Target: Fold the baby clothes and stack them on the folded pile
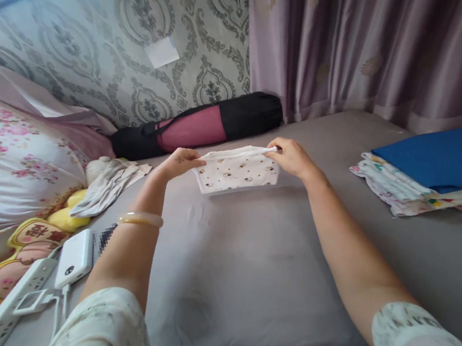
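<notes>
A small white cloth [237, 173] printed with little brown figures hangs between my hands, over the middle of the grey bed sheet [241, 278]. My left hand [182, 162] pinches its upper left corner. At the upper right corner my right hand [290, 155] grips it between thumb and fingers. The top edge is stretched almost straight, and the cloth's lower part hangs down just above the sheet. Whether the cloth is a garment or a plain piece, I cannot tell.
On the right lies a stack of folded cloths topped by a blue cloth [447, 158]. A black and pink rolled bag [192, 129] rests along the wall. To the left are a power strip [13, 307], a white power bank [73, 257], a yellow plush [34, 249] and a crumpled grey cloth [108, 185].
</notes>
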Available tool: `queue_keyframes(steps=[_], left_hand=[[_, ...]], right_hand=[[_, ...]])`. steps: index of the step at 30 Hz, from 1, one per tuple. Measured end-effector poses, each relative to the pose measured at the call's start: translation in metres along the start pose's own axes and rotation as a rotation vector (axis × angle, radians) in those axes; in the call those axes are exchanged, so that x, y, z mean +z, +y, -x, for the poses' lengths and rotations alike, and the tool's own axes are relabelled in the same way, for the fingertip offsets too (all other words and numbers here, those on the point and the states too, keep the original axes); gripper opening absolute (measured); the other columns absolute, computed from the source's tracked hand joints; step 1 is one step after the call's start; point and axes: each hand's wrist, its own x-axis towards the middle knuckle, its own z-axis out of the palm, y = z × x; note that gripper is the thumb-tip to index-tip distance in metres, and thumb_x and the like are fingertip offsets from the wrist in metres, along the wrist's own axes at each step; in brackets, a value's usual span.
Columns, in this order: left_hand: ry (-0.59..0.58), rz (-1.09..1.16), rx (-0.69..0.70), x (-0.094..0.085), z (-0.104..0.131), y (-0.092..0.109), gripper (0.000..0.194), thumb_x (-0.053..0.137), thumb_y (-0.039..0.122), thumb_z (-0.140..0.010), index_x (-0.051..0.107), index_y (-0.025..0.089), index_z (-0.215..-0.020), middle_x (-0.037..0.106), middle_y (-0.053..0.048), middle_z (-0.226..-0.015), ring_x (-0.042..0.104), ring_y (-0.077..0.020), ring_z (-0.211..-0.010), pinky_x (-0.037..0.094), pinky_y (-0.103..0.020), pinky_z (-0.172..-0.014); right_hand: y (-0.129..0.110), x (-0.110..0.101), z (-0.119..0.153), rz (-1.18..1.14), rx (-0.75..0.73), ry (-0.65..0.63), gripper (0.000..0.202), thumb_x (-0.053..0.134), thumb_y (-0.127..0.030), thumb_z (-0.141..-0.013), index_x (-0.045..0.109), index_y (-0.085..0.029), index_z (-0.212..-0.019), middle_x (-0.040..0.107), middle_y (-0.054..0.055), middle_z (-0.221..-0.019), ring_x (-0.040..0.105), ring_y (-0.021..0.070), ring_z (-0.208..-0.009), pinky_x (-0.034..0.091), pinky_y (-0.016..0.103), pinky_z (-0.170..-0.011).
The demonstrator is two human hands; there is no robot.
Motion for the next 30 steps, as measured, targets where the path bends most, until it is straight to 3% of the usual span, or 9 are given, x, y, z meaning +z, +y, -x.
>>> queue_keyframes(steps=[4, 6, 13, 18, 24, 27, 30], left_hand=[[0.393, -0.197, 0.129, 0.012, 0.005, 0.005, 0.024, 0.054, 0.034, -0.084, 0.068, 0.017, -0.093, 0.065, -0.005, -0.089, 0.052, -0.0192, -0.091, 0.039, -0.033, -0.087], [0.438, -0.285, 0.182, 0.024, 0.013, 0.003, 0.021, 0.052, 0.027, -0.084, 0.067, 0.019, -0.095, 0.065, -0.007, -0.095, 0.050, -0.0222, -0.099, 0.036, -0.037, -0.093], [0.153, -0.374, 0.313, 0.079, 0.054, -0.020, 0.025, 0.049, 0.019, -0.082, 0.066, 0.022, -0.100, 0.065, -0.007, -0.103, 0.048, -0.0243, -0.102, 0.036, -0.039, -0.093], [0.058, -0.347, 0.293, 0.096, 0.068, -0.025, 0.029, 0.048, 0.015, -0.079, 0.067, 0.023, -0.099, 0.065, -0.007, -0.106, 0.048, -0.0241, -0.102, 0.038, -0.038, -0.093], [0.007, -0.314, 0.193, 0.096, 0.072, -0.020, 0.041, 0.046, 0.008, -0.068, 0.069, 0.025, -0.097, 0.069, -0.004, -0.106, 0.050, -0.0246, -0.105, 0.038, -0.040, -0.095], [0.085, -0.285, 0.074, 0.094, 0.064, -0.017, 0.039, 0.043, 0.009, -0.072, 0.070, 0.024, -0.096, 0.071, -0.005, -0.102, 0.054, -0.0240, -0.104, 0.040, -0.040, -0.094], [0.207, -0.254, 0.010, 0.096, 0.048, -0.006, 0.040, 0.040, 0.011, -0.079, 0.068, 0.021, -0.107, 0.069, -0.007, -0.109, 0.057, -0.0230, -0.104, 0.042, -0.038, -0.094]], right_hand=[[-0.006, -0.002, 0.002, 0.117, -0.132, 0.156, 0.023, 0.044, -0.015, -0.090, 0.064, -0.020, -0.101, 0.065, 0.007, -0.107, 0.051, 0.0227, -0.103, 0.033, 0.033, -0.091], [-0.006, -0.002, 0.005, 0.166, -0.164, 0.107, 0.028, 0.043, -0.008, -0.086, 0.065, -0.020, -0.099, 0.064, 0.007, -0.107, 0.048, 0.0233, -0.106, 0.030, 0.034, -0.093], [0.002, 0.004, 0.013, 0.232, -0.024, -0.462, 0.040, 0.048, 0.001, -0.075, 0.071, -0.025, -0.094, 0.067, 0.004, -0.105, 0.053, 0.0197, -0.103, 0.035, 0.028, -0.089], [-0.003, 0.005, 0.017, 0.249, 0.094, -0.605, 0.043, 0.052, -0.003, -0.073, 0.073, -0.030, -0.100, 0.066, 0.004, -0.109, 0.060, 0.0177, -0.089, 0.041, 0.025, -0.077], [-0.002, 0.003, 0.015, 0.214, 0.149, -0.778, 0.042, 0.056, -0.004, -0.072, 0.075, -0.030, -0.100, 0.069, 0.002, -0.113, 0.064, 0.0183, -0.092, 0.045, 0.024, -0.075], [-0.006, 0.007, 0.012, 0.170, 0.110, -0.685, 0.043, 0.053, -0.002, -0.075, 0.074, -0.026, -0.104, 0.070, 0.004, -0.114, 0.063, 0.0200, -0.103, 0.045, 0.025, -0.083], [-0.020, 0.025, 0.010, 0.190, 0.018, -0.366, 0.049, 0.041, -0.004, -0.084, 0.063, -0.020, -0.125, 0.062, 0.008, -0.130, 0.055, 0.0215, -0.120, 0.039, 0.031, -0.099]])
